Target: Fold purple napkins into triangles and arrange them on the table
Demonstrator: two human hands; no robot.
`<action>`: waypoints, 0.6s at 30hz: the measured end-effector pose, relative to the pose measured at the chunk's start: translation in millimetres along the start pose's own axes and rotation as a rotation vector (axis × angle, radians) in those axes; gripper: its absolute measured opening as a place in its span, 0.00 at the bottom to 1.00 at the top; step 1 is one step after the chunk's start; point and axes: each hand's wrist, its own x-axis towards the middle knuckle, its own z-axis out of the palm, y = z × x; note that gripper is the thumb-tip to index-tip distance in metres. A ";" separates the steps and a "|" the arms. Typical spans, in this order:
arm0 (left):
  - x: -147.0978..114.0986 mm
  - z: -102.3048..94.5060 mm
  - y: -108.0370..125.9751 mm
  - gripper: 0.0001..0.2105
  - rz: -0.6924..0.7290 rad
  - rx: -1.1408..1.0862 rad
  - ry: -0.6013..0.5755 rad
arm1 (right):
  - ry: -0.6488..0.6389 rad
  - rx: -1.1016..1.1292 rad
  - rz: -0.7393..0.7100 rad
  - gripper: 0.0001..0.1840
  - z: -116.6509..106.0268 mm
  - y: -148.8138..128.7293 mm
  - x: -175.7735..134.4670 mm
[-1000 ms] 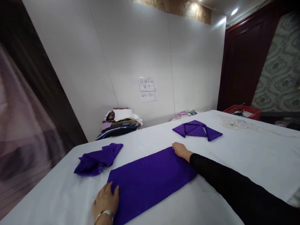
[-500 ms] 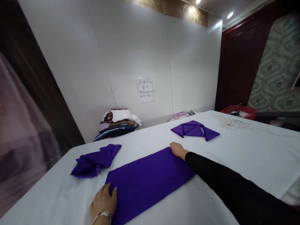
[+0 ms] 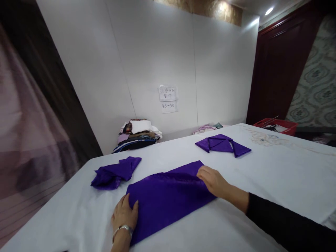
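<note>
A purple cloth napkin (image 3: 168, 199), folded into a rectangle, lies in front of me on the white tablecloth (image 3: 162, 154). My left hand (image 3: 125, 213) rests flat on its left edge with fingers spread and a silver bracelet at the wrist. At the right end, my right hand (image 3: 214, 180) pinches the upper layer of the napkin and lifts it slightly, so a crease runs toward the middle. Behind it on the right lies a second purple napkin (image 3: 222, 144) folded into an angular shape. A crumpled purple napkin (image 3: 114, 174) sits at the back left.
Beyond the table's far edge stands a stack of folded clothes (image 3: 139, 134), with a pink pile (image 3: 206, 128) farther right. Handwritten paper signs (image 3: 168, 98) hang on the white wall. A red basket (image 3: 288, 127) is at the far right, and a pink curtain (image 3: 23, 140) at left.
My right hand has left the far right corner and come toward me, pulling up the napkin's top layer. My left hand stays on the left edge. The view has shifted slightly.
</note>
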 end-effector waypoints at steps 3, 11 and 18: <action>-9.3 -8.3 10.1 0.27 0.082 -0.011 0.148 | 0.014 0.050 -0.156 0.16 -18.5 -35.2 -39.4; -39.0 -29.5 36.3 0.26 0.577 0.050 0.217 | -0.209 0.144 -0.022 0.24 -31.1 -49.0 -111.9; -66.3 -35.3 16.2 0.19 0.719 -0.082 0.282 | -0.223 0.134 0.118 0.21 -33.9 -47.5 -116.6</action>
